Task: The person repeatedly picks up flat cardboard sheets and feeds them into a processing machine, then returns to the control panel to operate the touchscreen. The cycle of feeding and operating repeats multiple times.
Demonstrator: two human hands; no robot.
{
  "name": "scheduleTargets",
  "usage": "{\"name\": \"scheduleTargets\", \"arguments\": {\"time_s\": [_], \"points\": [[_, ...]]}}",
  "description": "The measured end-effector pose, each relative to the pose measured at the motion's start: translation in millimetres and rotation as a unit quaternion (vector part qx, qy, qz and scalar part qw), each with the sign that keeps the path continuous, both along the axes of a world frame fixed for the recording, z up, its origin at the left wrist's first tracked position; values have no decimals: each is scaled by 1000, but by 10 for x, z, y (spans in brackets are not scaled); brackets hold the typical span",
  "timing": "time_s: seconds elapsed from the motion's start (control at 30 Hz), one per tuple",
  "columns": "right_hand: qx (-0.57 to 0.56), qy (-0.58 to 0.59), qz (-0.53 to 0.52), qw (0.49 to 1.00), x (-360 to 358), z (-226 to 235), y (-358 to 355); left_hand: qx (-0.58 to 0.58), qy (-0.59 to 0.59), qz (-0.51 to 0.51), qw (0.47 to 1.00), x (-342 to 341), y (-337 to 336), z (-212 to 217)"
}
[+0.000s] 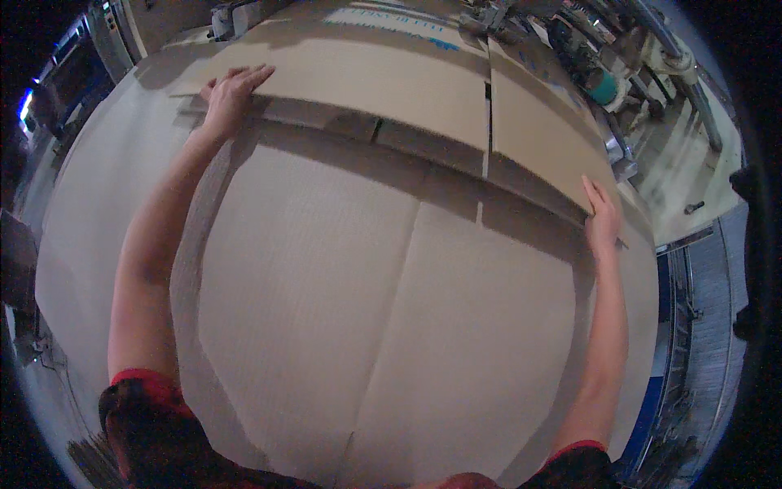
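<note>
A flattened brown cardboard box [391, 73] with slots and blue print stretches across the far side, its near edge lifted above another cardboard sheet. My left hand [231, 99] grips that edge near its left end, fingers laid over the top. At the right end, my right hand [603, 218] pinches the edge with its fingers on the upper face; the thumb is mostly hidden. Below spreads a large creased cardboard sheet [309, 285], and the raised box casts a shadow on it.
Machine parts, including a green roller [601, 85], stand at the far right beside a pale machine surface [692, 179]. A metal frame [688, 326] runs down the right side. Dark equipment [73, 73] with a bright light is at the far left.
</note>
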State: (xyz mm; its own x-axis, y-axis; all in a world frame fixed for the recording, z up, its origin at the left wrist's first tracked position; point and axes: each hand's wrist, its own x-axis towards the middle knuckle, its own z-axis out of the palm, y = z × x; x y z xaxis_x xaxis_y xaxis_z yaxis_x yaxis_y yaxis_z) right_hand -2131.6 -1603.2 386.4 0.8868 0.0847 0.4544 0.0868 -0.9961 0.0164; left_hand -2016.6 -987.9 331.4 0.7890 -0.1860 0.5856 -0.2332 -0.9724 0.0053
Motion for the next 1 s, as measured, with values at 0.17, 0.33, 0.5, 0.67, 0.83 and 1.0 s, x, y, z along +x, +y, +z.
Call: {"name": "scheduleTargets", "arguments": {"time_s": [0.17, 0.33, 0.5, 0.67, 0.83, 1.0], "points": [[-22, 5, -44, 999, 561, 3, -69, 1, 69, 101, 992, 740, -71, 203], [-6, 1, -24, 1000, 621, -141, -145, 19, 99, 40, 994, 699, -90, 365], [-82, -61, -17, 995, 527, -93, 166, -13, 83, 30, 996, 404, -407, 254], [-38, -20, 168, 985, -395, -270, 963, -36, 138, -32, 989, -725, 6, 73], [144, 68, 328, 931, -2012, -404, 1477, -117, 73, 92, 986, -3043, 1229, -105], [258, 102, 341, 898, -2648, -362, 2094, -59, 97, 464, 879, -4638, 2107, -527]]}}
